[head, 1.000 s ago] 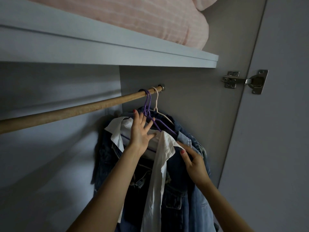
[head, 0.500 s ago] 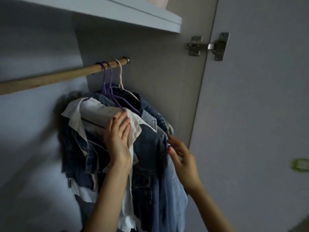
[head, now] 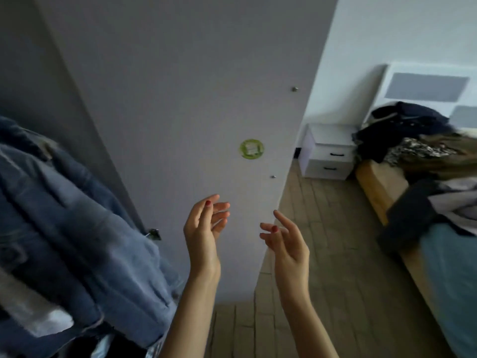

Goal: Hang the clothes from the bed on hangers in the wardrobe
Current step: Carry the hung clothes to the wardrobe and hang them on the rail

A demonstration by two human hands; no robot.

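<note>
View has swung right since the earlier frame: wooden rail, hangers and hinge gone from sight, and both hands have come off the hung garments. Left hand (head: 204,236) was on the white shirt collar, right hand (head: 287,244) on the denim front; both are now raised in front of the pale grey open wardrobe door (head: 196,104), holding nothing.

Grip state: left hand fingers loosely curved and spread, empty. Right hand same, fingers relaxed and apart, empty. Palms face roughly toward each other, hands apart, neither touching the door as far as can be told.

Blurred blue denim jackets (head: 77,228) hang at the left edge, inside the wardrobe, well left of the left hand and not touching it. A bit of white fabric (head: 38,313) shows low on that bundle.

Remaining task clothes: a mixed pile of dark navy, patterned and pale garments (head: 413,140) lies on the bed with wooden frame and teal sheet (head: 454,267), at its head end by the white and grey headboard (head: 423,86). A dark grey piece (head: 407,218) hangs over the bed's near side edge. The pile is well apart from both hands, up and right of the right hand.

Round green sticker (head: 251,149) sits on the door above the hands. White two-drawer nightstand (head: 327,153) stands beside the bed head. Wood-look plank floor (head: 335,293) runs below.
</note>
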